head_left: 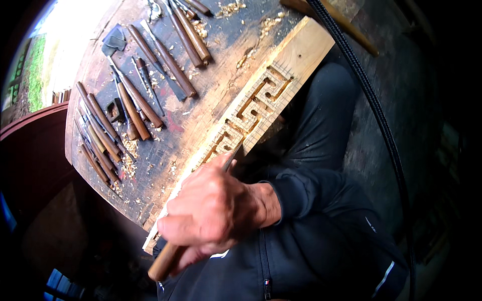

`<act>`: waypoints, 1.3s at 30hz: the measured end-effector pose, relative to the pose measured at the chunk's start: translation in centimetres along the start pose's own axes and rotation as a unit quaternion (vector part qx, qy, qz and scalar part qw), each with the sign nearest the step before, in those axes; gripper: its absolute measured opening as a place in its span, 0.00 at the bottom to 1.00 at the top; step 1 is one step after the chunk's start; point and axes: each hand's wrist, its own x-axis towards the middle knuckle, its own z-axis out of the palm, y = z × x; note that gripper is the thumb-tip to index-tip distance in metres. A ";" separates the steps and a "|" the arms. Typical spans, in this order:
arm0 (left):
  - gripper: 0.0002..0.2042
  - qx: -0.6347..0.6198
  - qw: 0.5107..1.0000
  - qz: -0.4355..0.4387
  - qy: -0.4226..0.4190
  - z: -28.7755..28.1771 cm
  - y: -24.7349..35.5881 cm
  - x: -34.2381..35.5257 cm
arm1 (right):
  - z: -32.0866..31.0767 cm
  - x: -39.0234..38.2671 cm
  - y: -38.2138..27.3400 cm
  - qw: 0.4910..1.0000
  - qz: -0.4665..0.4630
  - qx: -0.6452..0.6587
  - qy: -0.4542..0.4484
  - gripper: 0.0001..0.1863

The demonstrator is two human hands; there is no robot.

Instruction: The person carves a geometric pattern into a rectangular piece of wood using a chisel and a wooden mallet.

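Observation:
My right hand (213, 205) is closed around the wooden handle of a carving chisel (164, 263), whose butt end sticks out at the lower left. The narrow metal blade leaves the hand at its far side. Its tip meets a long pale wooden board (312, 42), near the edge closest to me. Pencil grid lines and a carved, angular meander of grooves cover the board's middle. The board lies slantwise from lower left to upper right, and my hand hides part of its lower half. No left hand can be made out.
Several wooden-handled chisels and gouges (173, 75) lie in rows on the worn workbench (211, 95). Wood shavings (129, 160) are scattered among them, beside a dark grey block (114, 40). A wooden handle (351, 32) rests at the far right. A black braided cable (374, 95) hangs across the right side.

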 end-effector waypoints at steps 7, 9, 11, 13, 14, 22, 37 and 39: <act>0.15 -0.027 0.979 0.194 0.059 -0.2 -1.9 1.0 | -3.1 0.4 2.1 0.994 -0.052 0.001 0.097 0.37; 0.17 -0.031 0.970 0.239 0.037 0.0 -2.3 0.2 | -3.4 -0.4 2.1 0.989 -0.026 0.017 0.148 0.40; 0.21 -0.045 0.957 0.285 0.006 0.1 -2.6 -0.3 | -3.5 -0.4 1.5 0.983 -0.010 0.041 0.181 0.40; 0.21 -0.068 0.943 0.325 -0.014 0.6 -2.8 -0.3 | -4.9 -0.3 0.4 0.980 -0.045 0.054 0.185 0.38; 0.23 -0.073 0.945 0.319 -0.017 0.8 -2.9 -0.6 | -5.5 0.2 -0.6 0.980 -0.070 0.051 0.177 0.38; 0.37 -0.104 0.957 0.257 -0.080 0.3 -2.6 -0.7 | -6.6 -0.4 -4.4 0.988 -0.044 0.148 -0.024 0.19; 0.33 -0.137 0.974 0.171 -0.063 0.6 -2.5 -1.2 | -4.8 0.1 -3.4 0.987 0.024 0.130 -0.095 0.13; 0.33 -0.142 0.974 0.167 -0.061 0.7 -2.6 -1.2 | -4.6 0.2 -3.5 0.987 0.039 0.127 -0.096 0.12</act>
